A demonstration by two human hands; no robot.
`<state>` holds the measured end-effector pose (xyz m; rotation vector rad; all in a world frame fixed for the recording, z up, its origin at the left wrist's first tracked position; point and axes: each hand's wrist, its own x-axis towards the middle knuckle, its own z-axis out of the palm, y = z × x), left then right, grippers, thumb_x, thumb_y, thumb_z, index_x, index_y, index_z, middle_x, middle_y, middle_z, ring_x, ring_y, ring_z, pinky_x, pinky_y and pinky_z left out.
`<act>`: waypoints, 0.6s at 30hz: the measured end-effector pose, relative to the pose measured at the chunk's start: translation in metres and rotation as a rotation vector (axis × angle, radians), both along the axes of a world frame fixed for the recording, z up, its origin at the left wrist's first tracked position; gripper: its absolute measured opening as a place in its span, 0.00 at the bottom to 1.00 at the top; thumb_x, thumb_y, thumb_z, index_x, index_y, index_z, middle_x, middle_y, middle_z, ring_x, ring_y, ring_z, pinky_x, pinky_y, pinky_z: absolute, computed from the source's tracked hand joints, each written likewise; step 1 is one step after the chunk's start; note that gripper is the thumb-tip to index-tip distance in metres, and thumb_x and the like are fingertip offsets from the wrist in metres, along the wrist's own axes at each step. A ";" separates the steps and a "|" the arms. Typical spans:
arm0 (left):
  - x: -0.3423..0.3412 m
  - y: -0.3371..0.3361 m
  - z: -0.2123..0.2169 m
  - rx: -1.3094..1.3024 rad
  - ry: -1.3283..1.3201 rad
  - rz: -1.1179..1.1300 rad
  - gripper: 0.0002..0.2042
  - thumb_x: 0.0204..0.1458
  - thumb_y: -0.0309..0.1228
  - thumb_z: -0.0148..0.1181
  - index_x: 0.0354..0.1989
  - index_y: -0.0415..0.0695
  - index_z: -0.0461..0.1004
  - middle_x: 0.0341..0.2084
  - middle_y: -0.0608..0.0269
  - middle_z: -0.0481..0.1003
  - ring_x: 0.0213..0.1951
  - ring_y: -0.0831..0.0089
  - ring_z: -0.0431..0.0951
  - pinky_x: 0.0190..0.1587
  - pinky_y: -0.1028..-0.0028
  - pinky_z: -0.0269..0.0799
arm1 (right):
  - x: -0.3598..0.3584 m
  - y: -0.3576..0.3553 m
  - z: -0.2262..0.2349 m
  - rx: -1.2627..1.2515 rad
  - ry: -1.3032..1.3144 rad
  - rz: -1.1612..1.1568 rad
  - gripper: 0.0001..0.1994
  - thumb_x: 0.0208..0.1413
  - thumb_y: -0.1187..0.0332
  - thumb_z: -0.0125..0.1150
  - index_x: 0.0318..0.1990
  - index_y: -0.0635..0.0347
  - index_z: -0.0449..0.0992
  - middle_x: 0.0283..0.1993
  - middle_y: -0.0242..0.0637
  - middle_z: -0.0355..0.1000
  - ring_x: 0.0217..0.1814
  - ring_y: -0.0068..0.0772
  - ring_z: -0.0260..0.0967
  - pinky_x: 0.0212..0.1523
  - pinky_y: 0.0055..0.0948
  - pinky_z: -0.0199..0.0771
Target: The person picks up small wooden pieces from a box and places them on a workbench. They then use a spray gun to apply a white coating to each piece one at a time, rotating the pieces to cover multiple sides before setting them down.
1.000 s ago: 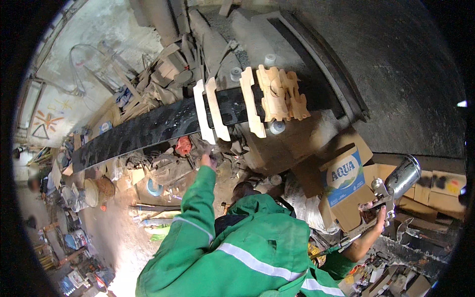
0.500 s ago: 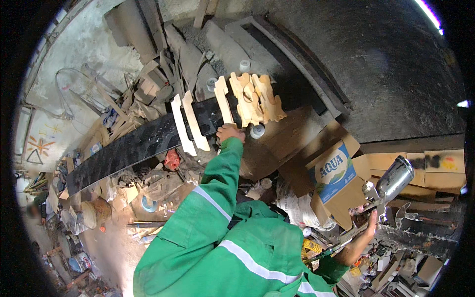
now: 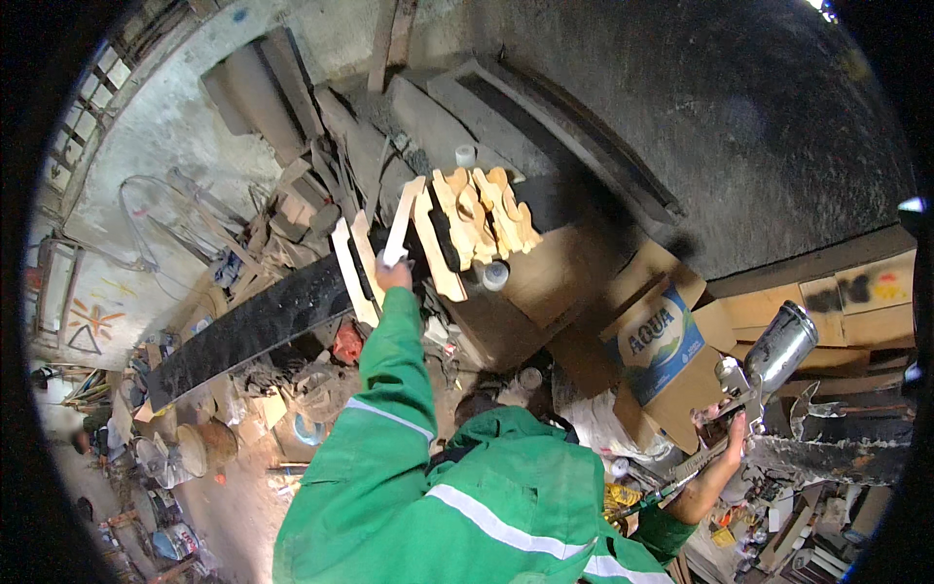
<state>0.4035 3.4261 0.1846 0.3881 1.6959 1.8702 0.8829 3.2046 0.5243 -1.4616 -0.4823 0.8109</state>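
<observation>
My left hand [image 3: 394,275] is closed around the lower end of a pale, narrow wooden piece [image 3: 402,226], which leans slightly to the right. Two similar wooden strips [image 3: 352,277] lie to its left on a long dark board. Just right of the hand is another notched wooden strip [image 3: 440,255], and beyond it several curvy-cut wooden pieces [image 3: 484,216] sit close together. Low at the right, my right hand [image 3: 725,443] grips a spray gun [image 3: 749,394] with a silver metal cup [image 3: 784,341]; its trigger fingers are partly hidden.
The long black board [image 3: 243,331] slants across under the pieces. White round cans [image 3: 494,276] stand beside them. An open cardboard box [image 3: 671,389] is near the spray gun. Scrap wood [image 3: 292,200] leans by the wall, and a bucket [image 3: 204,446] stands among clutter at lower left.
My left hand has moved left along the row and now holds a wooden strip at a tilt, apart from the notched strip to its right. My right hand keeps the spray gun.
</observation>
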 end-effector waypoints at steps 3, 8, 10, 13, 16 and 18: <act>-0.036 -0.006 0.030 0.187 -0.113 0.186 0.20 0.43 0.14 0.51 0.49 0.35 0.65 0.40 0.51 0.70 0.39 0.59 0.74 0.34 0.65 0.78 | 0.005 0.002 0.004 0.104 0.107 0.040 0.15 0.59 0.59 0.47 0.45 0.60 0.70 0.38 0.36 0.71 0.39 0.31 0.70 0.41 0.30 0.71; -0.068 -0.048 0.138 0.217 -0.039 0.157 0.08 0.51 0.26 0.49 0.39 0.37 0.68 0.30 0.58 0.73 0.25 0.72 0.73 0.21 0.78 0.67 | 0.018 0.002 0.016 0.221 0.115 0.085 0.18 0.58 0.60 0.44 0.46 0.67 0.67 0.37 0.43 0.71 0.39 0.40 0.71 0.46 0.37 0.70; -0.055 -0.059 0.189 0.327 -0.113 -0.030 0.08 0.53 0.30 0.49 0.37 0.40 0.69 0.23 0.66 0.71 0.15 0.82 0.64 0.14 0.84 0.55 | 0.022 -0.001 0.020 0.276 0.197 0.100 0.19 0.58 0.60 0.44 0.46 0.69 0.67 0.36 0.43 0.70 0.39 0.41 0.71 0.47 0.40 0.70; -0.019 -0.055 0.259 0.319 -0.244 -0.369 0.07 0.55 0.29 0.48 0.35 0.38 0.69 0.21 0.68 0.69 0.12 0.87 0.59 0.12 0.87 0.49 | 0.022 -0.007 0.025 0.365 0.206 0.186 0.17 0.58 0.62 0.45 0.48 0.67 0.67 0.38 0.43 0.71 0.41 0.38 0.70 0.51 0.36 0.67; 0.036 -0.028 0.305 0.300 -0.281 -0.576 0.07 0.54 0.28 0.48 0.35 0.38 0.69 0.20 0.68 0.69 0.11 0.88 0.57 0.10 0.87 0.49 | 0.019 -0.012 0.037 0.261 0.039 0.237 0.15 0.60 0.66 0.44 0.50 0.67 0.67 0.39 0.41 0.72 0.45 0.34 0.69 0.54 0.32 0.65; 0.075 -0.006 0.323 0.234 -0.252 -0.617 0.06 0.54 0.28 0.48 0.35 0.38 0.69 0.20 0.68 0.70 0.10 0.89 0.57 0.09 0.88 0.50 | 0.018 -0.007 0.048 0.263 -0.427 0.255 0.13 0.60 0.71 0.47 0.48 0.69 0.68 0.38 0.40 0.73 0.43 0.30 0.71 0.46 0.28 0.69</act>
